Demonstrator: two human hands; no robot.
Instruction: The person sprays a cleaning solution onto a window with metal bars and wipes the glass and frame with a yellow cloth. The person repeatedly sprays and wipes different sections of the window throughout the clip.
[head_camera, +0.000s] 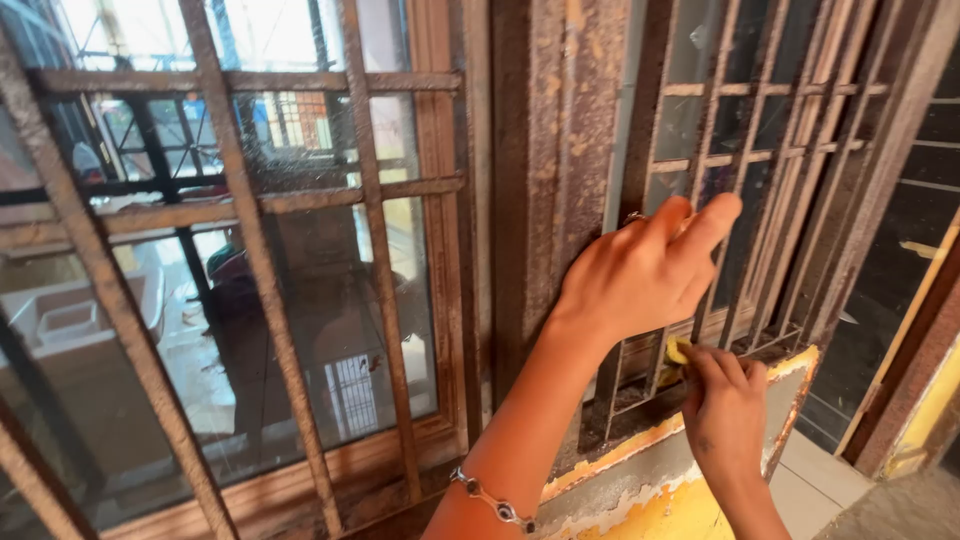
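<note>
Nearest to us is our left forearm with its beaded bracelet (490, 500), rising to the left hand (640, 275), which rests against an upright bar of the rusty window grille (690, 130). Its fingers are bent loosely over the bar rather than clamped, holding nothing else. Lower down, our right hand (725, 405) pinches a small yellow scrap, likely sandpaper or a pad (678, 350), and presses it against the bottom of the grille, just above the chipped yellow sill (640, 470).

We judge the risks to be these: the pad sits between close bars, so a hard stroke could jam knuckles into flaking metal, or the scrap could slip from the pinch and drop behind the grille. Loose rust could scrape skin.

Room is tight: bars on both sides, the sill edge below, the thick wooden post (545, 150) on the left. Open space lies only back toward us and to the right, by the dark doorway (900, 280).
</note>
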